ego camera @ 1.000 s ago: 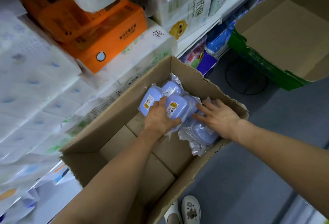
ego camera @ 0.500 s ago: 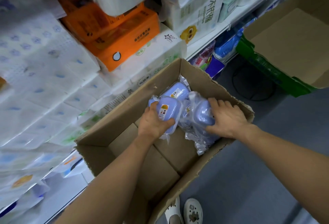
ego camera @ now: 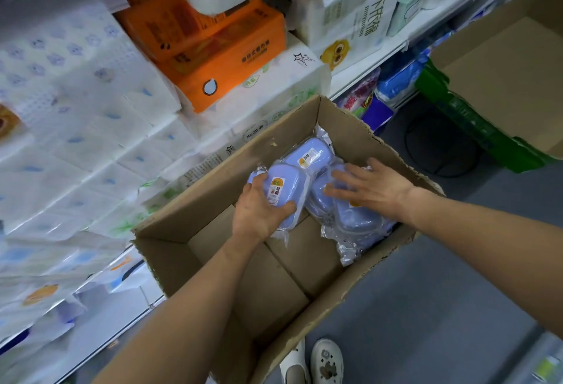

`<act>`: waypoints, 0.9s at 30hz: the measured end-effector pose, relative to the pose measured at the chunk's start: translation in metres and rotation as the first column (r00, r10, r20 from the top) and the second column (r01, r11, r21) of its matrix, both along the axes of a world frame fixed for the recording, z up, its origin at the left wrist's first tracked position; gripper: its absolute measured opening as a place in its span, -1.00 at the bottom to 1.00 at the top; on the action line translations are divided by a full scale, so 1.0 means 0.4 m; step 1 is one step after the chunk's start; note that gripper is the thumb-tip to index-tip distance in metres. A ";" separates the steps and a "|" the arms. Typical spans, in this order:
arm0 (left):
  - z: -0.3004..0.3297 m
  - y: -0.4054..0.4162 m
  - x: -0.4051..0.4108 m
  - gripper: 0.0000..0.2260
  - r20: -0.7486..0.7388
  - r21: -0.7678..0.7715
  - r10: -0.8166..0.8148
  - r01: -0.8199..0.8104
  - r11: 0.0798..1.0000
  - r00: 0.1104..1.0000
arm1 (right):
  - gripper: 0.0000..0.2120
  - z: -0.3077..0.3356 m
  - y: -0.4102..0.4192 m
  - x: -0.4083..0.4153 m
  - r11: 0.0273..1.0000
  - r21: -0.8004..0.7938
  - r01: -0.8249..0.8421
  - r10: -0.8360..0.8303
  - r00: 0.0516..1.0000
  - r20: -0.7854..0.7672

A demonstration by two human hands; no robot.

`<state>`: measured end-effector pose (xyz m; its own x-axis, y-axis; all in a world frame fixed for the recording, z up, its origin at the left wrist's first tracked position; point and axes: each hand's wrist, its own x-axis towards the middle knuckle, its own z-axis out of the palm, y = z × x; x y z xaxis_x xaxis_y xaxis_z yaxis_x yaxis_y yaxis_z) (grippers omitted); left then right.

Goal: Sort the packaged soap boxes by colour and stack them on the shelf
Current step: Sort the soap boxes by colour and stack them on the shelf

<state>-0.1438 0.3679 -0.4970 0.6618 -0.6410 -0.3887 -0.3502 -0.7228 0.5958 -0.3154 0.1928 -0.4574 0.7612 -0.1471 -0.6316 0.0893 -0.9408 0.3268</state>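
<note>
While I lean over the open cardboard carton (ego camera: 213, 200), my left hand (ego camera: 259, 213) grips one lilac soap box (ego camera: 285, 191), fingers and thumb curled round its near end. The box is a rounded oblong, smooth plastic under crinkly clear wrap, with a small printed sticker on its lid. My right hand (ego camera: 370, 188) lies spread, fingers straight, flat on the other wrapped soap boxes (ego camera: 350, 216) heaped at the carton's 2 o'clock corner. One more lilac box (ego camera: 307, 155) lies at 12 o'clock of the one I hold, touching it. All the soap boxes I can see are the same lilac.

The carton's walls are plain brown board, the rim torn and ragged at 1 o'clock, the bottom flaps bare at 6 o'clock. At 10 to 12 o'clock, tissue packs crowd the shelf (ego camera: 365, 78): soft white ones (ego camera: 76, 109) with blue dots, and glossy orange ones (ego camera: 219, 48). A second brown carton (ego camera: 502, 78) with a green side stands at 2 o'clock on the grey floor (ego camera: 426, 292). My pale clogs (ego camera: 326, 362) show at 6 o'clock.
</note>
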 end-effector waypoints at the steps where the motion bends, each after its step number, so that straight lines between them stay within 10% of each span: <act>1: -0.001 0.001 0.001 -0.26 -0.001 0.000 -0.003 0.003 1.000 1.000 | -0.06 -0.005 -0.003 0.017 0.998 -0.001 -0.058 0.057 0.995 -0.083; 7: 0.006 0.035 0.009 -0.26 -0.008 -0.021 -0.020 0.020 1.000 1.000 | -0.10 -0.020 -0.010 0.050 0.991 0.044 -0.126 0.132 0.978 -0.160; 10: 0.033 0.072 0.016 -0.26 0.020 -0.040 -0.035 0.036 0.999 0.999 | -0.17 0.008 0.000 0.024 0.980 0.169 0.104 -0.120 0.989 0.087; 15: 0.144 0.153 0.021 -0.26 0.003 -0.165 0.022 -0.021 0.986 1.000 | -0.05 0.097 0.085 0.008 0.759 0.490 0.429 -0.604 0.744 0.286; 23: 0.334 0.289 0.011 -0.22 0.081 -0.265 0.055 -0.032 0.964 0.995 | -0.07 0.294 0.183 0.005 0.502 0.764 0.404 -0.816 0.515 0.264; 27: 0.590 0.480 0.028 -0.22 0.245 -0.383 0.153 -0.050 0.922 0.957 | -0.13 0.545 0.308 0.099 0.573 0.804 0.159 -0.718 0.571 0.399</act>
<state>-0.1327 0.5598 -0.2611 0.7761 -0.6276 0.0618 -0.4691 -0.5090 0.7217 -0.2757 0.3159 -0.2394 0.9199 -0.3808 -0.0934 -0.3617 -0.7323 -0.5770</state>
